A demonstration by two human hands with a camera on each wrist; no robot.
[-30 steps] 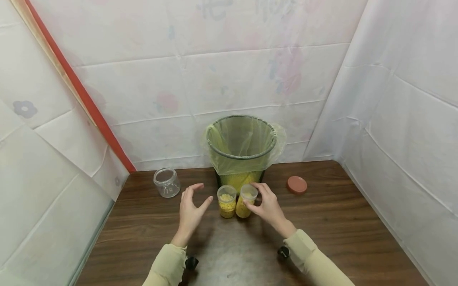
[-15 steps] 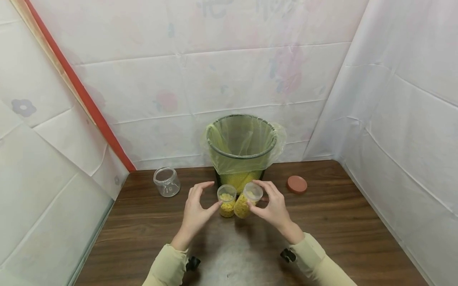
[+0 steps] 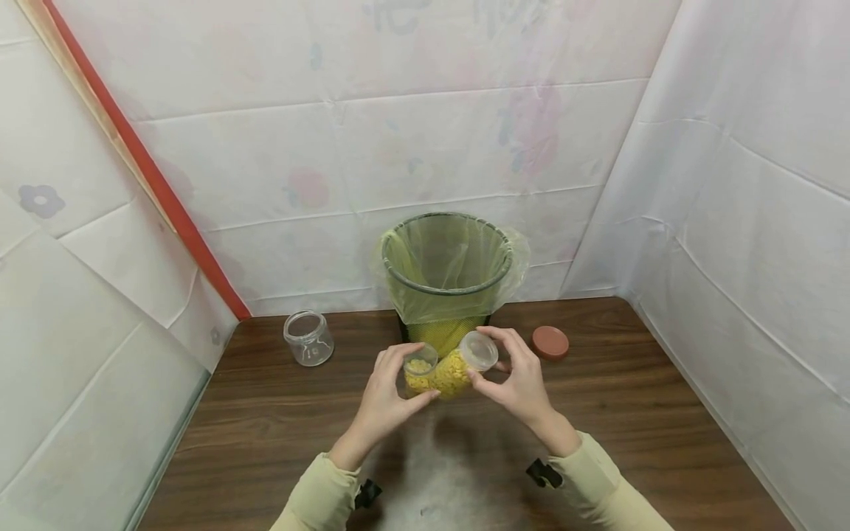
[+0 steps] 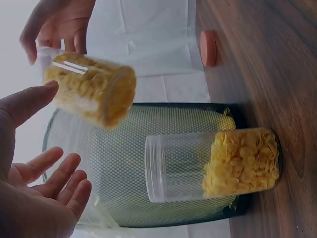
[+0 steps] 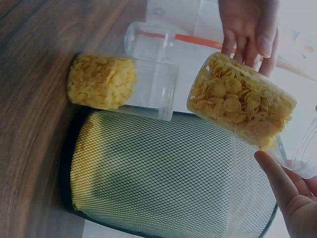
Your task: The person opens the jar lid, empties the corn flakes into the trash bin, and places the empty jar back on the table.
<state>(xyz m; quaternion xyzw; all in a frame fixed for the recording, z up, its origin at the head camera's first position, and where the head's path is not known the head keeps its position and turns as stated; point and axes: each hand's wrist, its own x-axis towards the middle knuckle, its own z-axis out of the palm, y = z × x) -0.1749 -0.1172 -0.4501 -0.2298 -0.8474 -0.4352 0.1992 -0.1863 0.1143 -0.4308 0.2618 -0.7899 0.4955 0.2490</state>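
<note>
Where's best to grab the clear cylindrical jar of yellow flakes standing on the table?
Probably its upper wall, left hand coming from the left: this jar stands upright, straight-sided, with a tilted clear jar of flakes to its right and a dark mesh bin behind.

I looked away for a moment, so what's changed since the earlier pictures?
The right hand, already holding one jar of yellow flakes, has raised it and tipped its mouth to the right. The left hand has moved right, toward the jars, without gripping either. The other flake jar, the empty glass jar, the reddish lid and the bin stayed put.
</note>
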